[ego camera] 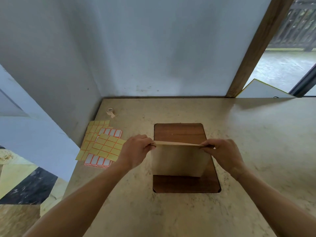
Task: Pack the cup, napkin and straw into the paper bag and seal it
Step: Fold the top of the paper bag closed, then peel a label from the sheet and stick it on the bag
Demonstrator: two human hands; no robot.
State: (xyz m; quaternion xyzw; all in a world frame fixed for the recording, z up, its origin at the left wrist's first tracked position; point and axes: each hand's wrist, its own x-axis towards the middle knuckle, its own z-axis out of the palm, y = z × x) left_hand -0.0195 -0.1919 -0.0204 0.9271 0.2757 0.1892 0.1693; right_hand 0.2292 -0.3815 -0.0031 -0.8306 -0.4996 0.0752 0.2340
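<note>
On the dark wooden board (179, 132) set into the table (239, 151), a brown paper bag (179, 159) stands upright, its base resting on the board's middle and its front face turned toward the viewer. The bag's mouth is pressed flat into a narrow strip that runs level from side to side above the board. The left hand (136, 151) pinches the left end of this strip, fingers curled over the edge with the thumb beneath; the right hand (224, 153) pinches the right end in the same manner. Both hands thus grasp the bag's top and hold it closed, one at each corner, with the forearms reaching in from the near edge of the table. What the bag contains cannot be told, since its top is shut and its walls are opaque.

Left of the board, several sticker sheets (102, 144) lie overlapping on the table: yellow sheets with orange grid lines, and beneath them sheets of white labels with red borders. The nearest sheet lies just beside the left hand. Beyond the sheets, farther from the viewer and left of the board's far corner, a small tape roll (110, 112) rests on the table with a short loose end. Behind the board a pale wall (153, 48) rises from the table's far edge. To the right of the board, at the far side, a slanted wooden post (253, 53) meets the table.
</note>
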